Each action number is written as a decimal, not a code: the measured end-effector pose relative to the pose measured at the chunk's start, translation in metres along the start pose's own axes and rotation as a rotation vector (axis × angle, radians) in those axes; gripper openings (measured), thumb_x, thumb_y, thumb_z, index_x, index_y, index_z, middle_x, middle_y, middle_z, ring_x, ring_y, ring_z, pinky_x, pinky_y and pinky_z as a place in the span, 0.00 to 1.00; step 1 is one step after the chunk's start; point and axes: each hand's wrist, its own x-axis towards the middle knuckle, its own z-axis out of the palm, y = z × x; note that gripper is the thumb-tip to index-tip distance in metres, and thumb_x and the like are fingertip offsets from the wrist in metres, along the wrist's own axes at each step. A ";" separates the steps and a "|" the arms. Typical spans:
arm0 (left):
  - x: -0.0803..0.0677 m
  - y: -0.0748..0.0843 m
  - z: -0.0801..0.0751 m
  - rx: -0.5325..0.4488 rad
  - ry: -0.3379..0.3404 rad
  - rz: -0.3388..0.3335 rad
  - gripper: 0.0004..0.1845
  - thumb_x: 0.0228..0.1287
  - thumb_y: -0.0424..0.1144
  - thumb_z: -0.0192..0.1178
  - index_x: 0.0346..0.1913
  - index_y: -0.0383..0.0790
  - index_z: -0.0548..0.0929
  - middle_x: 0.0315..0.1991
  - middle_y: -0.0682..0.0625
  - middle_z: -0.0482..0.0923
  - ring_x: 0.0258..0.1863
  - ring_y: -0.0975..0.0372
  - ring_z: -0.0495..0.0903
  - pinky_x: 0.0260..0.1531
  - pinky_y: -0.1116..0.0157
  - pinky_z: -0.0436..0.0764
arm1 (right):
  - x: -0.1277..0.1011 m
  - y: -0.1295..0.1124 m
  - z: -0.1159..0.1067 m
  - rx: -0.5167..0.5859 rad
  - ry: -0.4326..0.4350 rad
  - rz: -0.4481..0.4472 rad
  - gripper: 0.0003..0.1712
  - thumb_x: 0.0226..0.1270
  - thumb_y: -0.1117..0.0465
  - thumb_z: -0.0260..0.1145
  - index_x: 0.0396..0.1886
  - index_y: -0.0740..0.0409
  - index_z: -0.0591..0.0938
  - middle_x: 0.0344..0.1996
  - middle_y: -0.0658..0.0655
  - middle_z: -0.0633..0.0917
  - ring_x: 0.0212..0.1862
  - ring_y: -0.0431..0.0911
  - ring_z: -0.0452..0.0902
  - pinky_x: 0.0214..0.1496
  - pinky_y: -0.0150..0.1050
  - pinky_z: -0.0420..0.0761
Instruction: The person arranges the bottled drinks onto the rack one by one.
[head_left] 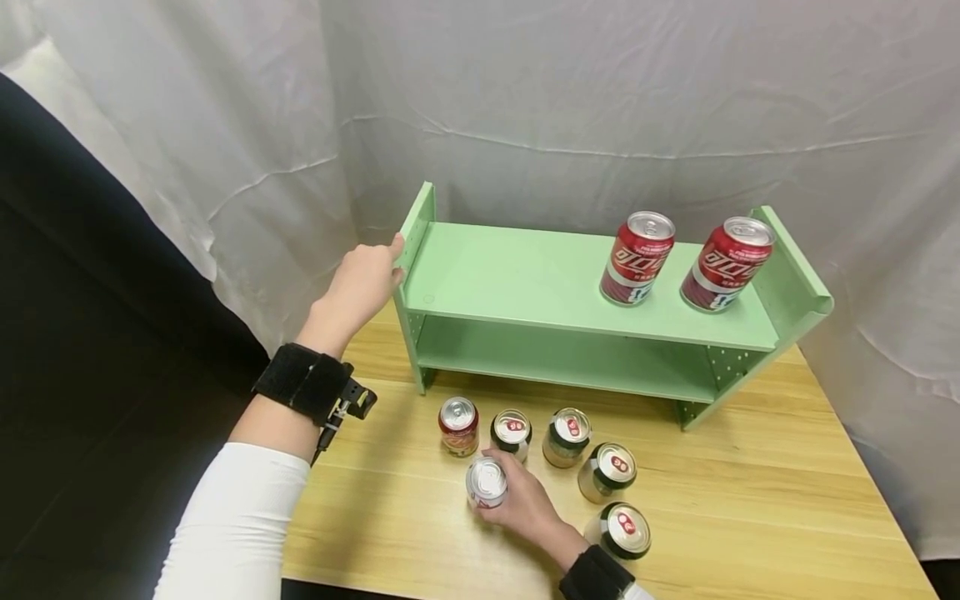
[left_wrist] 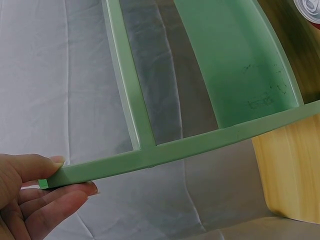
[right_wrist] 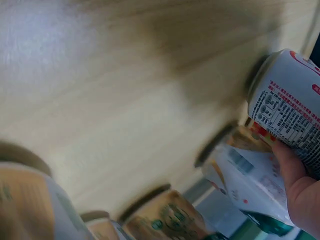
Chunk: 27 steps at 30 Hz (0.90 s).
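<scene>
My left hand (head_left: pixel 362 283) grips the upper end of the left side panel of a green two-tier shelf (head_left: pixel 510 267). In the left wrist view, thumb and fingers pinch that panel (left_wrist: pixel 120 162) from both faces. A white can (head_left: pixel 487 483) with a silver lid is in my right hand (head_left: pixel 528 504), in front of the shelf. Fine print covers the side of this can (right_wrist: pixel 285 107) in the right wrist view. Just behind it stand a red soda can (head_left: pixel 459 427) and a can with a red pull tab (head_left: pixel 512 432).
Two red soda cans (head_left: pixel 637 262) stand on the right half of the upper tier. To the right of my right hand, more dark-topped cans with red tabs (head_left: pixel 607 471) form a curve on the wooden table (head_left: pixel 750 492). A pale curtain (head_left: pixel 600 100) hangs behind the shelf.
</scene>
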 end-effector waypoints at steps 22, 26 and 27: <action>-0.001 -0.001 -0.002 0.000 -0.015 0.005 0.30 0.68 0.35 0.53 0.70 0.32 0.60 0.33 0.33 0.80 0.17 0.55 0.67 0.20 0.61 0.69 | 0.002 -0.077 -0.071 -0.016 0.058 0.041 0.49 0.29 0.62 0.82 0.58 0.58 0.71 0.49 0.60 0.81 0.48 0.53 0.79 0.48 0.50 0.80; -0.001 0.000 -0.002 -0.002 -0.017 0.002 0.30 0.68 0.35 0.53 0.70 0.32 0.59 0.30 0.34 0.80 0.16 0.57 0.66 0.20 0.63 0.67 | 0.006 -0.085 -0.081 -0.029 0.045 0.005 0.49 0.29 0.61 0.82 0.58 0.57 0.71 0.48 0.58 0.81 0.48 0.50 0.79 0.48 0.48 0.80; -0.002 0.000 -0.002 -0.003 -0.018 0.002 0.30 0.69 0.35 0.53 0.70 0.32 0.59 0.28 0.35 0.79 0.16 0.57 0.65 0.19 0.63 0.67 | 0.006 -0.087 -0.084 -0.029 0.035 0.001 0.49 0.29 0.61 0.82 0.58 0.57 0.71 0.47 0.57 0.81 0.47 0.49 0.80 0.47 0.47 0.80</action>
